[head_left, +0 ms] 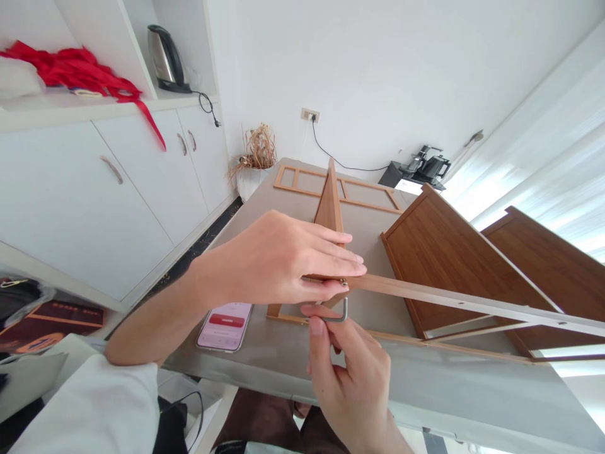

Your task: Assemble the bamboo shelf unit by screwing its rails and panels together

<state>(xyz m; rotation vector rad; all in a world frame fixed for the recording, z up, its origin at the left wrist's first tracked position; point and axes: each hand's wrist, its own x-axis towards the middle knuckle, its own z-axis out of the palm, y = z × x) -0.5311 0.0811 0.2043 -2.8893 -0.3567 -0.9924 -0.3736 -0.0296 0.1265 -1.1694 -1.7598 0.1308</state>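
My left hand (278,258) lies across a wooden corner joint, fingers stretched over the top and thumb pressed on the near side. It steadies an upright wooden panel (333,202) where it meets a long wooden rail (425,291) running off to the right. Below the joint, my right hand (352,372) is closed, pinching a bent metal hex key (336,318) between thumb and forefinger. The key's short arm points up toward a small metal bolt (344,282) at the joint. Whether the tip sits in the bolt head, I cannot tell.
A phone (224,326) lies left of the joint on the grey table (293,378). Brown wooden shelf panels (439,258) stand at the right, attached to the frame. A slatted wooden frame (307,181) lies at the back. White cabinets (137,183) stand left.
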